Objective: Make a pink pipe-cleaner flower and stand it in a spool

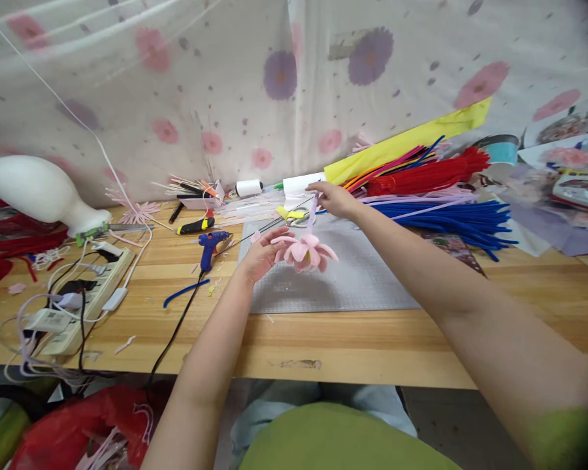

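Nearest to us, we are seeing a red bag (83, 424) sitting below the front edge of the wooden table (200, 346). On the table at left, we are noting a power strip (95, 297) carrying plugs and cables.

Further in, we are finding the pink flower (304, 251) hanging petals-down above the grey mat (362, 287), its lilac stem (312, 215) pointing upward. The left hand (266, 253) is reaching to the left-side petals, its fingers extending loosely beside them; we cannot tell whether they are pinching a petal. The right hand (334, 198) is grasping the upper end of the stem between thumb and fingers.

Left of the mat, we are recording a blue glue gun (212, 248) lying on its side, with a short blue strip (186, 292) lying nearer to us and a yellow-and-black cutter (196, 226) lying behind it.

Beyond, a white foam head (34, 189) is leaning at left and a spool (249, 188) is lying near the middle. At right, blue stems (451, 222) are lying in front of red stems (431, 173), with a yellow sheet (406, 140) extending behind. Farthest off, a flower-patterned curtain (225, 78) is hanging.
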`<state>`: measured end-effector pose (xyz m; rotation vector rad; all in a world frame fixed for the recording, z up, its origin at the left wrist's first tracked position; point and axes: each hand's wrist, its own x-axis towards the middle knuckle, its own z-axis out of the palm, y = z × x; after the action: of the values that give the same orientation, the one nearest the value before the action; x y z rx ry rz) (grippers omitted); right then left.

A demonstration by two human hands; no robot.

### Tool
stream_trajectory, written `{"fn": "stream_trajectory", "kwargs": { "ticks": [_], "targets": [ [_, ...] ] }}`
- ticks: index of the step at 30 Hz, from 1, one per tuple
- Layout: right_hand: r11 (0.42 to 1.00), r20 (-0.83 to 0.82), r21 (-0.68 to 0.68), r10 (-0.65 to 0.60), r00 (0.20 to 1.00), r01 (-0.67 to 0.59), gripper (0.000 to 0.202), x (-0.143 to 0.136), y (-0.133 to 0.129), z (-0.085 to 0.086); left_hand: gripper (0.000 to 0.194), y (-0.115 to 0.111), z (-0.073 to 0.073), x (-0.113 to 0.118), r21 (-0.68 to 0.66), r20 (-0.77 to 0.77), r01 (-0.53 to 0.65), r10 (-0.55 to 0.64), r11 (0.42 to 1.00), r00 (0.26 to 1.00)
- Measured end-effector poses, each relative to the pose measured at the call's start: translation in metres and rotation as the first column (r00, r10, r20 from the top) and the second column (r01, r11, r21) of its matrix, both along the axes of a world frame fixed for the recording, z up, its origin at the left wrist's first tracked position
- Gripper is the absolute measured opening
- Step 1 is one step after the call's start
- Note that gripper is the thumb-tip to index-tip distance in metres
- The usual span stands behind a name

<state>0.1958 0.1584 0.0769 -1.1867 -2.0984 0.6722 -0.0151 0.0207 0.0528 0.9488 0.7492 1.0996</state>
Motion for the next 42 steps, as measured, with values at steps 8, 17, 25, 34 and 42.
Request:
{"fn": "stream_trajectory", "kwargs": {
  "ticks": [8,17,25,34,42],
  "targets": [
    [0.989,-0.436,-0.145,-0.089,0.895,0.027,0.046,-0.006,-0.045,-0.013,0.003,0.017,-0.008,0.001,-0.014,0.118,-0.364,0.363,0.931,0.924],
    [0.909,-0.565,-0.324,0.036,0.824,-0.261,0.066,-0.045,-0.094,-0.012,0.012,0.028,-0.026,0.014,-0.056,0.237,-0.529,0.526,0.847,0.817],
    [0.932,-0.481,-0.275,0.079,0.873,-0.235,0.044,-0.044,-0.077,-0.005,0.048,0.001,-0.009,-0.007,-0.015,0.131,-0.111,0.112,0.994,0.985],
    [0.985,-0.184,-0.126,0.097,0.978,-0.121,0.034,-0.049,-0.078,0.002,0.039,0.011,-0.016,-0.003,0.014,0.028,-0.21,0.21,0.978,0.977],
    [0.977,-0.181,-0.147,0.129,0.975,-0.157,0.04,-0.048,-0.08,-0.002,0.026,0.012,-0.022,-0.005,-0.027,-0.006,-0.315,0.315,0.949,0.949]
  ]
}}
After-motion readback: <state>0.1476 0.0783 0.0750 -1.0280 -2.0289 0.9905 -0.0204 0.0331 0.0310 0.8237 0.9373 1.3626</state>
